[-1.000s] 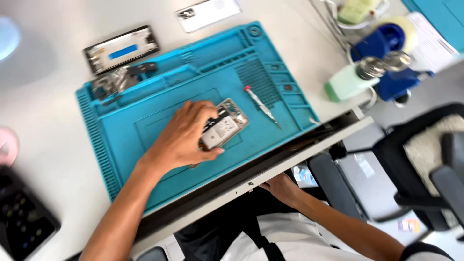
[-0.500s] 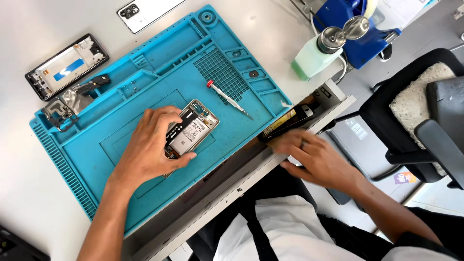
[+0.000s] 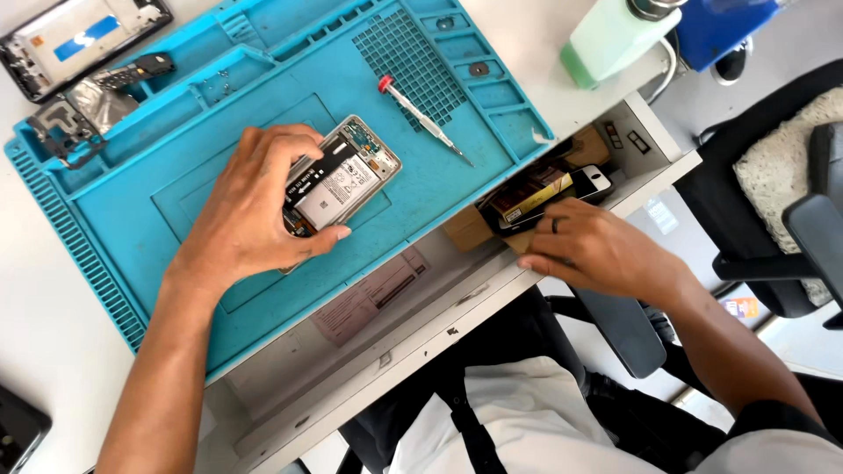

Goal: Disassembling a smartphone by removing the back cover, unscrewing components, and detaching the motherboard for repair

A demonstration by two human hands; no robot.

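Phone (image 3: 344, 180): back cover off, internals up — lies on the blue mat (image 3: 158, 189), mid-mat, tilted.
Left hand (image 3: 255, 206): grip closed on the phone's left end, thumb along its lower edge.
Right hand (image 3: 597, 250): inside the open drawer (image 3: 421, 307) below the worktop (image 3: 35, 290) edge, fingers resting on a pile of small boxes and a dark handset (image 3: 544, 197); whether the grip is closed on anything — cannot tell.
Screwdriver (image 3: 424, 118): red-capped, on the mat, near the phone but apart.
Phone frame (image 3: 79, 39): top left, off the mat.
Green bottle (image 3: 615, 35): top right.
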